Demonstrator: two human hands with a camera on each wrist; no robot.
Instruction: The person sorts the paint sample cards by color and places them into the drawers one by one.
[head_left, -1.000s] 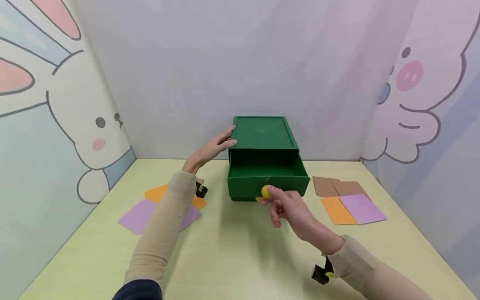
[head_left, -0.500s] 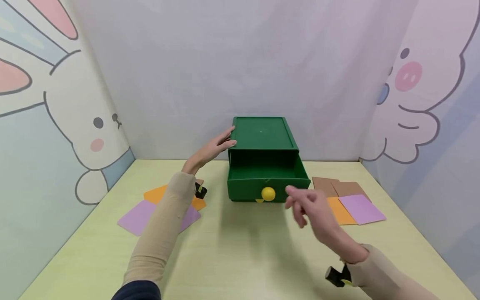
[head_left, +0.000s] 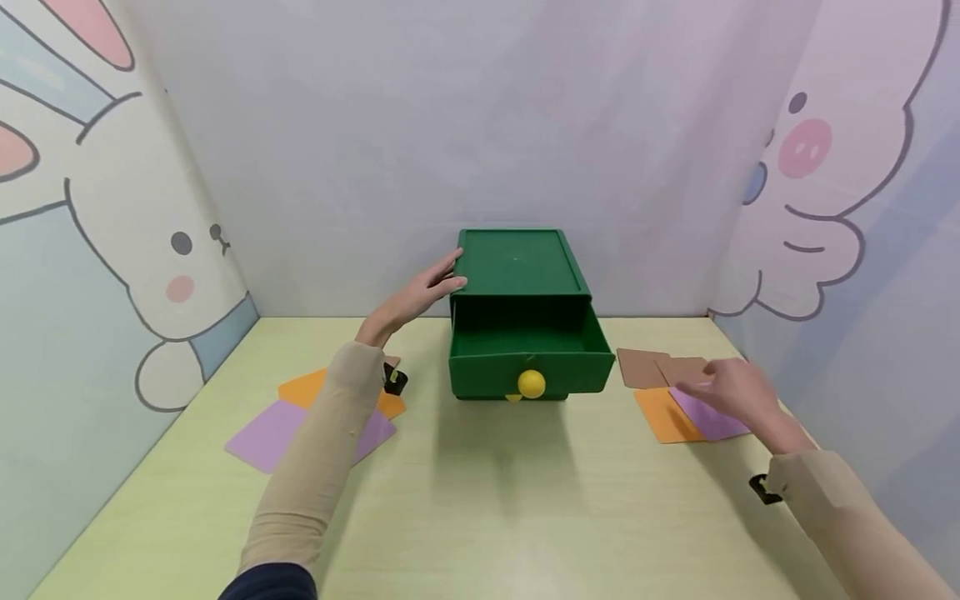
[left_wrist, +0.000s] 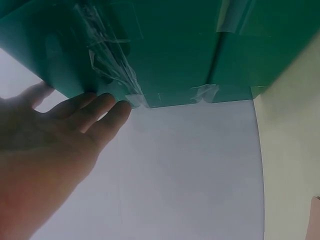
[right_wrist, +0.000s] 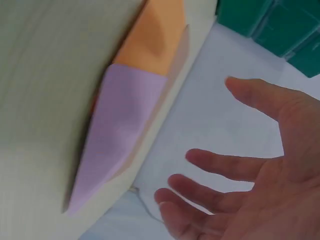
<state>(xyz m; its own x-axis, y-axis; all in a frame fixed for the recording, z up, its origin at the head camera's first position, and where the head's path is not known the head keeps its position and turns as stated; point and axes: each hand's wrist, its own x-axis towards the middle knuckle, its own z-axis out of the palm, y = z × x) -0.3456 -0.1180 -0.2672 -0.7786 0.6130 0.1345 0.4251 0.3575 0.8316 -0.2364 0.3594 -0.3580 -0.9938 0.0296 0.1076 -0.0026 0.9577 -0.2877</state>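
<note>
A green box (head_left: 517,262) stands at the back of the table, its upper drawer (head_left: 480,375) pulled out and bare inside where I can see. On the drawer front is a round yellow knob (head_left: 532,384). My left hand (head_left: 408,308) rests on the box's left side, fingers extended; in the left wrist view its fingertips touch the green wall (left_wrist: 170,60) with clear tape on it. My right hand (head_left: 738,396) hovers over a purple card (right_wrist: 122,110) at the right, fingers spread and holding nothing. An orange card (head_left: 663,417) and brown cards (head_left: 641,369) lie beside the purple one.
Purple (head_left: 266,437) and orange (head_left: 303,387) cards lie at the left, partly hidden under my left forearm. A white wall (head_left: 360,167) stands close behind the box. Side walls with a rabbit (head_left: 150,242) and a pig (head_left: 840,250) flank the table.
My right hand has left the yellow knob and moved right, over the cards there. The left hand stays on the box. The drawer remains pulled out.
</note>
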